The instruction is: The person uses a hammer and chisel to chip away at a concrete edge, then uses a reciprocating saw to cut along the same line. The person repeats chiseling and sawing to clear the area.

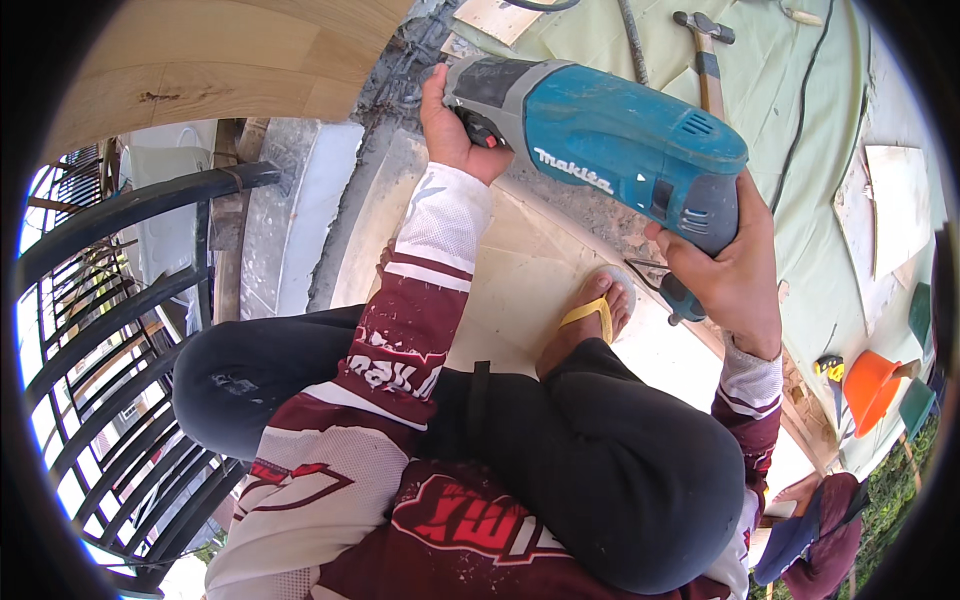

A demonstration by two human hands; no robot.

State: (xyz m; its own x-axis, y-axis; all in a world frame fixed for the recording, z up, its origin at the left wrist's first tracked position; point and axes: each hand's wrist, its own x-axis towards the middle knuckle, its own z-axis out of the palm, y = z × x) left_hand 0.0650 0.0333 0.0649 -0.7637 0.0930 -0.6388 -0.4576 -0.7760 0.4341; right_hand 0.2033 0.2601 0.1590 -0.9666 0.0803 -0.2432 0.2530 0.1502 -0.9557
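A teal and grey rotary hammer drill (625,125) is held sideways in front of me, above the floor. My left hand (452,135) wraps under its grey front end, close to a black and red knob (480,128). Around the dark rear end my right hand (735,275) is closed, with the thumb bent toward the body. Below that grip, a teal and dark part of the tool (680,300) pokes out beneath the fingers. The fingers behind the tool are partly hidden, and no bit shows at its front.
Black metal railing (110,230) stands at the left, under wood-look planks (230,60). A hammer (706,60) lies on a pale green sheet (790,100) at the far right, beside a dark cord (800,110). An orange container (868,390) is at right. My sandalled foot (590,315) rests below the drill.
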